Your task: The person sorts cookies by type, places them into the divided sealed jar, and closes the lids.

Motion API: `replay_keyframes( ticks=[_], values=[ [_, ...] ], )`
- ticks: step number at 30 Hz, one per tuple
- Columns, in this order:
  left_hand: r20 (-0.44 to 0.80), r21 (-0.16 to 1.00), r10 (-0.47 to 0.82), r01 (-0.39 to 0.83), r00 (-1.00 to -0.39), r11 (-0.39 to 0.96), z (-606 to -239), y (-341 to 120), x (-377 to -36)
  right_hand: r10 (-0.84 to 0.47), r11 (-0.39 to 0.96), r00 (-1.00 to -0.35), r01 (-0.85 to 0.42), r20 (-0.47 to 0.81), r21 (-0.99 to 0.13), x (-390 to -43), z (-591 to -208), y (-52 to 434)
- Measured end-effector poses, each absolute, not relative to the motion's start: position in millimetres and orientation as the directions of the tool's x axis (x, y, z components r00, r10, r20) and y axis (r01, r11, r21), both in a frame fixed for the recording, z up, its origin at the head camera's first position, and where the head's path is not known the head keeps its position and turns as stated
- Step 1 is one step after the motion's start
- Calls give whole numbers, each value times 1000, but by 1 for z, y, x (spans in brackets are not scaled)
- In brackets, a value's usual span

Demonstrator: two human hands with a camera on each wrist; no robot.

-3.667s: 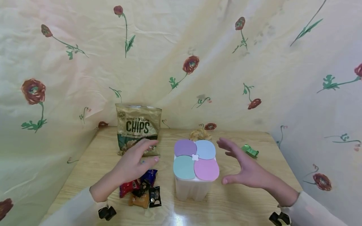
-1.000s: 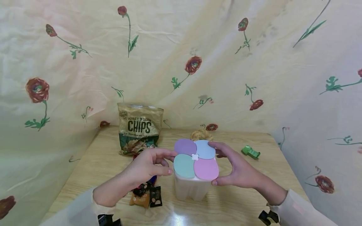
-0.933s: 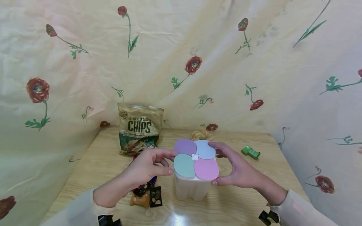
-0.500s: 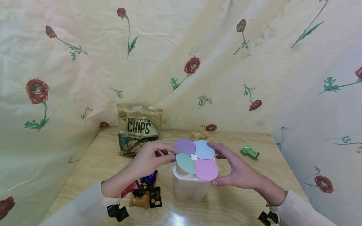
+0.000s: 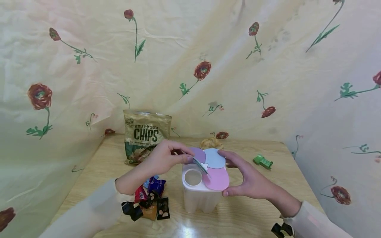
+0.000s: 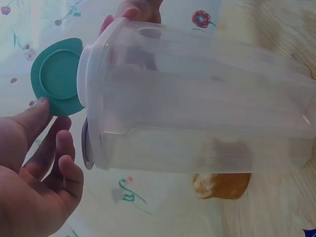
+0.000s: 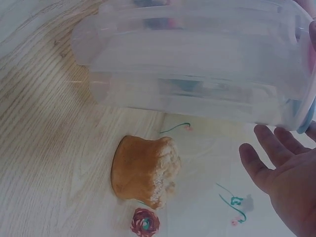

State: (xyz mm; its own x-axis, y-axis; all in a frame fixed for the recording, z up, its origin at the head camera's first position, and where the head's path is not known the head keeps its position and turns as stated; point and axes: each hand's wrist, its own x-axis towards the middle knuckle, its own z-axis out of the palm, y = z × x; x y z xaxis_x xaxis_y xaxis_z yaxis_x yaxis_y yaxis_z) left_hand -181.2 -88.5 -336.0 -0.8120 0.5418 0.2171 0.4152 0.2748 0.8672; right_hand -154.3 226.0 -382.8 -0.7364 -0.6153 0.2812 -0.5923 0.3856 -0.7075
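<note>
A clear plastic storage container (image 5: 202, 202) with four-petal coloured lids stands upright on the table. My left hand (image 5: 166, 158) pinches the edge of the teal lid flap (image 6: 55, 74) between thumb and fingers. That flap is tilted up nearly on edge, and the round opening (image 5: 193, 178) beneath it shows. The purple flap (image 5: 197, 154), blue flap (image 5: 215, 158) and pink flap (image 5: 218, 180) lie flat. My right hand (image 5: 251, 175) grips the container's right side by the lid, thumb at the near corner and fingers at the far one.
A gold and green chips bag (image 5: 146, 127) stands at the back left. Several wrapped candies (image 5: 156, 186) lie left of the container. Behind it sits a torn piece of bread (image 7: 138, 170). A small green-wrapped item (image 5: 263, 161) lies to the right.
Both hands have come in to the container. The left hand has lifted the teal flap from flat to nearly upright, uncovering the opening. The right hand has stayed on the container this last second.
</note>
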Motion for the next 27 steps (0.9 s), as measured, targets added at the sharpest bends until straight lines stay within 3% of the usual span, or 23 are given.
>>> replay_keyframes(
  ticks=[9,14,21,27],
  values=[
    [202,884,576,400,-792,240,-334,-88,-186,-616,459,-746,-600,252,-655,-150,-375,227],
    [194,891,584,391,-788,231,-334,-88,-187,-583,497,-733,-663,351,-559,-145,-360,226],
    [197,890,585,394,-787,230,-333,-87,-187,-579,395,-624,-777,525,-490,-134,-329,208],
    [204,891,575,394,-792,227,-331,-87,-185,-614,279,-563,-811,554,-515,-125,-304,189]
  ],
)
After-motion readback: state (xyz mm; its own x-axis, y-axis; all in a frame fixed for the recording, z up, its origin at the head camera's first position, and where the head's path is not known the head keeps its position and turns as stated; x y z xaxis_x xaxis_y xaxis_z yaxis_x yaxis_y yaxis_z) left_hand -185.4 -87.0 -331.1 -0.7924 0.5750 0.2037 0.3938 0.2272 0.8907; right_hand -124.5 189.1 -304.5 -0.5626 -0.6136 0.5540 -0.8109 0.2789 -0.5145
